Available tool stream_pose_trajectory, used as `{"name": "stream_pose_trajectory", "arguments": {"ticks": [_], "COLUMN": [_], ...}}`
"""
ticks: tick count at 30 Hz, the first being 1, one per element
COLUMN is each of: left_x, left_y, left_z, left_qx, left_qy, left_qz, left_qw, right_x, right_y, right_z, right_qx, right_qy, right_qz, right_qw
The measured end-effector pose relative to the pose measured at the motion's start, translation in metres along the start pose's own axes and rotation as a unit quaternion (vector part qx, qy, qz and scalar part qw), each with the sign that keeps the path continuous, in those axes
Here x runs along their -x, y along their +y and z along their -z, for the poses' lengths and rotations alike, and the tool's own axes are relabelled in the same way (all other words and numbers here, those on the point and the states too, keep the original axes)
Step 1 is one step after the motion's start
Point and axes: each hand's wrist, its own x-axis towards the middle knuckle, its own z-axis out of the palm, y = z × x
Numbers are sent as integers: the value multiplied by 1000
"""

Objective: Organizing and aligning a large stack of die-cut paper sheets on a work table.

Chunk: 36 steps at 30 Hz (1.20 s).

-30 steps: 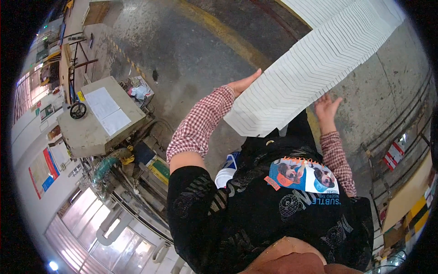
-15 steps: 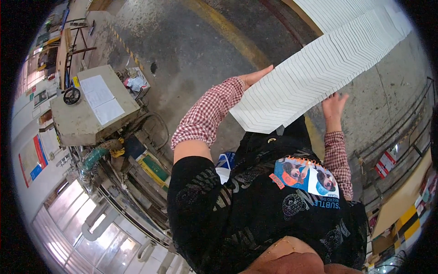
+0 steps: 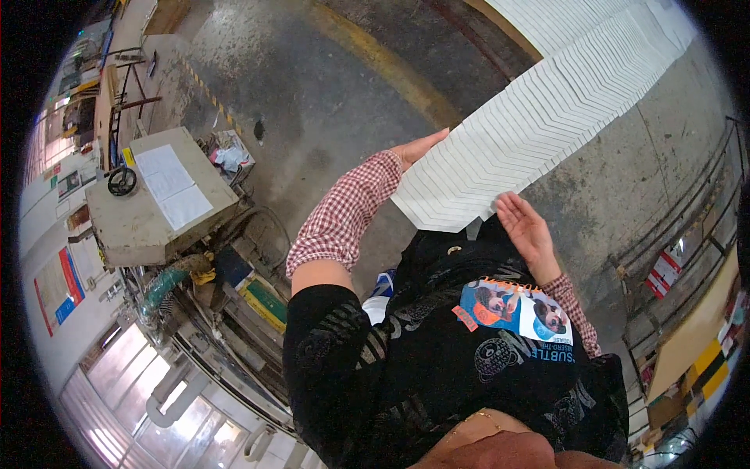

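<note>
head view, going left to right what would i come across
wall poster → black handwheel → white paper sheets → left hand → right hand → red-and-white object

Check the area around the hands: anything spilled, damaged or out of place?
A dark patch on the grey floor, beyond the left hand toward the picture's left, stands out against its surroundings; stain or hole, I can't tell. The overlapping white sheets show no obvious damage.
</note>
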Motion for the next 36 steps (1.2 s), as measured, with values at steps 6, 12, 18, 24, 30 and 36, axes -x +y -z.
{"name": "stream_pose_trajectory", "arguments": {"ticks": [6,12,18,24,30,36], "left_x": [-4,-10,-6,-15,-11,-28], "left_y": [-2,-2,-1,3,6,8], "left_z": [4,6,3,10,8,29], "left_qx": [17,23,-1,-21,-92,-182], "left_qy": [17,-7,-10,-34,11,127], "left_qz": [-6,-1,-35,-34,-31,-3], "left_qw": [1000,1000,999,999,995,975], "right_x": [-4,1,-4,-6,-3,-8], "right_y": [11,24,38,41,31,-30], "right_z": [-1,-3,-14,-18,6,11], "right_qx": [-23,-27,-80,-139,-63,-55], "right_qy": [3,-5,16,50,56,64], "right_qz": [-9,-87,-126,-132,-51,104], "right_qw": [1000,996,989,980,995,991]}}
